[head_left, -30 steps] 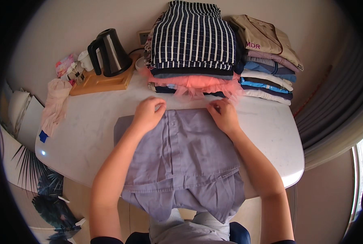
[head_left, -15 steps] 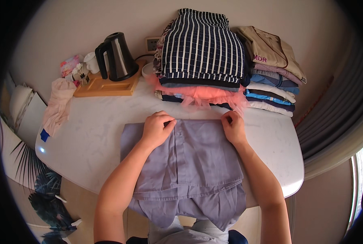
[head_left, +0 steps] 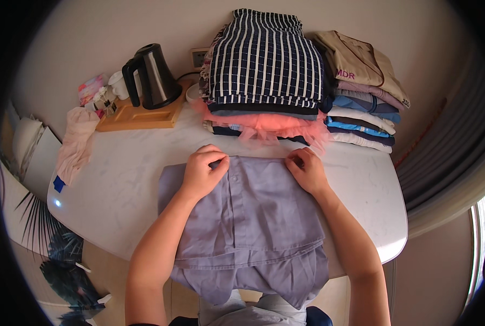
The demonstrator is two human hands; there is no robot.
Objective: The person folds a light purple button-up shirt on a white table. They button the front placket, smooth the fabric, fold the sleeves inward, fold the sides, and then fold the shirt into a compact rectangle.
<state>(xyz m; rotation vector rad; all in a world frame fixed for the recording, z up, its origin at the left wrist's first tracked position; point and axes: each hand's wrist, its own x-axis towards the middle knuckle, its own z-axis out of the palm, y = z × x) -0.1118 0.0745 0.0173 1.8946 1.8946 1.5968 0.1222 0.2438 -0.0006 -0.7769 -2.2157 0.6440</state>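
A grey-purple button-up shirt [head_left: 275, 212] lies folded on the white table, its button placket running down near the middle. The lower part of the shirt hangs over the near table edge above my lap. At its far edge, just left of the placket, my left hand [head_left: 203, 173] is closed in a pinch on the fabric. Further right along that same edge my right hand [head_left: 308, 173] pinches the cloth too, thumb and fingers together. Between the hands the far edge runs nearly straight.
Behind the shirt stands a tall clothes stack topped by a striped garment [head_left: 267, 65]; a second stack beside it carries a beige garment [head_left: 356, 57]. At the back left, a kettle [head_left: 158, 79] sits on a wooden tray [head_left: 139, 124]. A pale pink cloth [head_left: 77, 141] lies left.
The view has shifted slightly. My left hand and the shirt's far left corner sit a little further left; both hands keep their pinch on the far edge.
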